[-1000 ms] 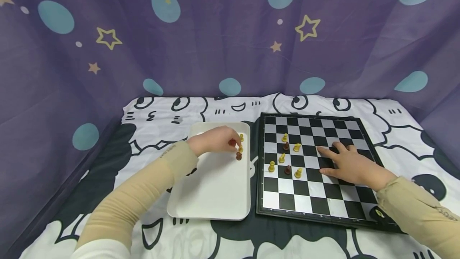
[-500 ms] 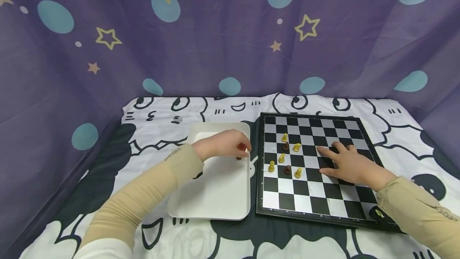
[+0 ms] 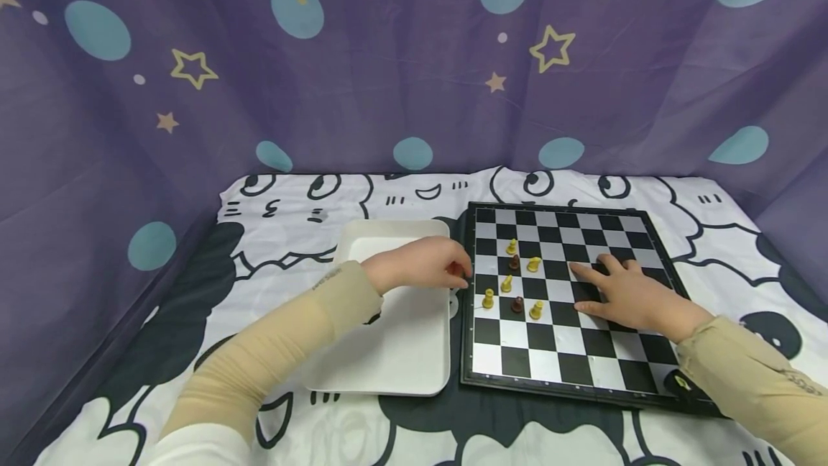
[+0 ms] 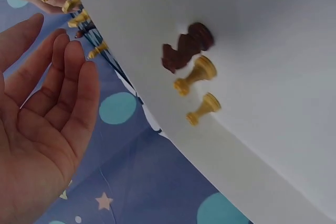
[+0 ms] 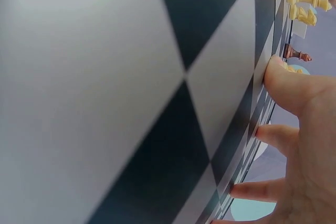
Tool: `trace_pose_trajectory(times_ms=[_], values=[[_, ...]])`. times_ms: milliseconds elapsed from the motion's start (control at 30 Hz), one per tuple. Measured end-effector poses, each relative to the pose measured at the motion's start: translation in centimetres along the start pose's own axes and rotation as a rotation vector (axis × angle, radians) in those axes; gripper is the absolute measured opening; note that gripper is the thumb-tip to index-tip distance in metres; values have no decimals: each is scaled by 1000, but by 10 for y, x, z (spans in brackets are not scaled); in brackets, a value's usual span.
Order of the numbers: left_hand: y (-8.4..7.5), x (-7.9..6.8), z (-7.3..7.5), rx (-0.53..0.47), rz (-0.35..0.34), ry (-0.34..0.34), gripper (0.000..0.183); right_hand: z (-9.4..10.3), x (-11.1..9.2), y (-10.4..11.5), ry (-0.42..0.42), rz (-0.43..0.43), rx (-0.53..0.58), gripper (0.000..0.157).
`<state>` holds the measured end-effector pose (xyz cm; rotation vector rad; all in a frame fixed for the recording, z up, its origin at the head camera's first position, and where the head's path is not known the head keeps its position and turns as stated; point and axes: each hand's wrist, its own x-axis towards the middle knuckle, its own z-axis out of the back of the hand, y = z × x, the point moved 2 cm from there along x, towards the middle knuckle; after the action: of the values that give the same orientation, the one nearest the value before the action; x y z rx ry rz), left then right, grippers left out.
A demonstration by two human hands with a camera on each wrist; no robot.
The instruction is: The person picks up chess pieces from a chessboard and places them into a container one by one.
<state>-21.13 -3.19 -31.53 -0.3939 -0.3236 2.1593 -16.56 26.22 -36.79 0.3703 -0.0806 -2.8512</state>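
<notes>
My left hand (image 3: 430, 263) hovers over the right rim of the white tray (image 3: 382, 380), beside the chessboard (image 3: 569, 340). In the left wrist view its fingers are loosely bent, and nothing shows between thumb and fingers. Inside the tray lie a dark brown chess piece (image 4: 189, 48) and two yellow chess pieces (image 4: 195, 75); the hand hides them in the head view. My right hand (image 3: 627, 297) rests on the board with spread fingers, fingertips touching the squares. Several yellow pieces and two dark ones, including a dark pawn (image 5: 298, 54), stand on the board's left side.
The tray and board lie side by side on a cartoon-patterned cloth (image 3: 336, 423). Behind them hangs a purple curtain (image 3: 388, 56) with stars and blue ovals. A small black round thing (image 3: 679, 382) lies by the board's near right corner.
My left hand has moved right, from above the pieces in the tray to the gap between tray and board. My right hand has stayed on the board.
</notes>
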Motion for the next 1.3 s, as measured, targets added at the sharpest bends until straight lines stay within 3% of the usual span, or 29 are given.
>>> trace_pose_trajectory(times_ms=[533, 1300], values=[[-18, 22, -8, -7, -1, 45, 27, 0, 1, 0, 1, 1, 4, 81], [-20, 27, -18, -67, 9, 48, 15, -1, 1, 1, 1, -10, -1, 80]])
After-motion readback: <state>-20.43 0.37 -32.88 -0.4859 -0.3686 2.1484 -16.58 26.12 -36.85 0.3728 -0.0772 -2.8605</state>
